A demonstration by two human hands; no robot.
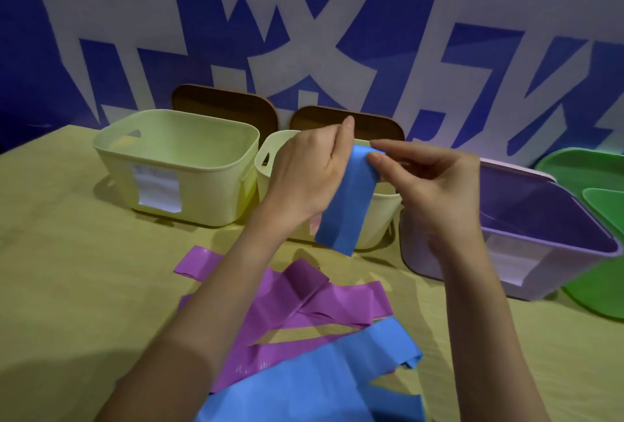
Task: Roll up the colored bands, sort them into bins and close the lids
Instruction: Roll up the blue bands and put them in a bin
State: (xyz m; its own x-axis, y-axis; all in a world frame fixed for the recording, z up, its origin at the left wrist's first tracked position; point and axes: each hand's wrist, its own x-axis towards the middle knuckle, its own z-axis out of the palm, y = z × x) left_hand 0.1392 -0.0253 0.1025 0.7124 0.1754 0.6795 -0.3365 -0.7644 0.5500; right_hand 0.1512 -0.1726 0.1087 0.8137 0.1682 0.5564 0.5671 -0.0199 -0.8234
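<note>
Between the left hand (pixel 305 173) and right hand (pixel 427 185), both pinching its top edge, a blue band (pixel 347 200) hangs free, probably ready for rolling.

Both forearms reach up from the bottom edge, bare, converging mid-frame. Left hand (pixel 305 175) is raised with its back to the camera, index finger pointing straight up, thumb and fingers pinching the blue band (pixel 347 200) at its top. Right hand (pixel 435 185) comes in from the side — thumb and forefinger nipping the same top edge, remaining fingers loosely curled below.
</note>
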